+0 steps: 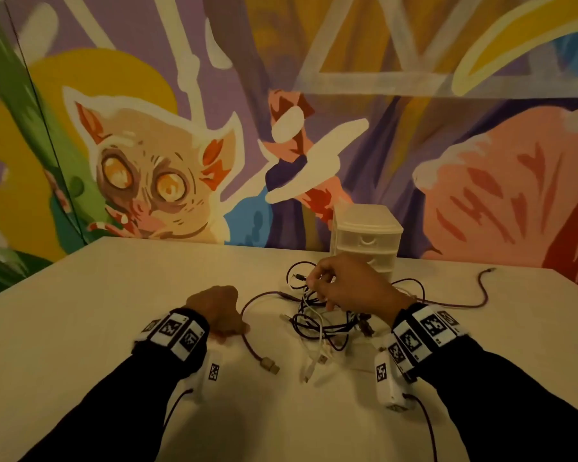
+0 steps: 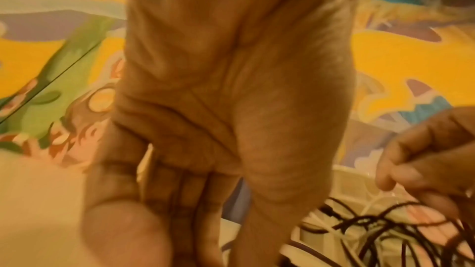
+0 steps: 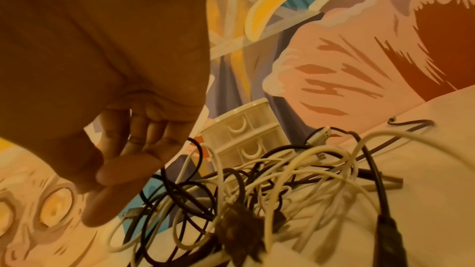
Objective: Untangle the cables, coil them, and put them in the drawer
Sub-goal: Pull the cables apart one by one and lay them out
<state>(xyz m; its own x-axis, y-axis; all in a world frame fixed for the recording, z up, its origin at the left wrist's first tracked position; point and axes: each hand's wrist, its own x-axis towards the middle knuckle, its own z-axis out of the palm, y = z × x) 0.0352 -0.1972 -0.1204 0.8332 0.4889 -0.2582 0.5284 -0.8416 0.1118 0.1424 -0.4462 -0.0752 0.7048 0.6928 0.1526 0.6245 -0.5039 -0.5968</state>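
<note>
A tangle of black, white and maroon cables [image 1: 324, 323] [image 3: 257, 186] [image 2: 385, 230] lies mid-table in front of a small white drawer unit [image 1: 367, 235] [image 3: 241, 135], whose drawers are closed. My right hand [image 1: 311, 282] [image 3: 107, 192] hovers over the tangle's far side and pinches a black cable [image 1: 294, 268] near its plug. My left hand [image 1: 224, 315] [image 2: 180, 190] rests on the table left of the tangle with its fingers curled. Its thumb holds down a maroon cable [image 1: 252, 348] that ends in a USB plug [image 1: 270, 365]. The grip itself is mostly hidden.
The pale table [image 1: 114, 311] stands against a painted mural wall. Another maroon cable end [image 1: 481, 295] trails off to the right of the tangle. White plugs [image 1: 314, 365] lie at the tangle's near side. Camera bands and leads hang from both wrists.
</note>
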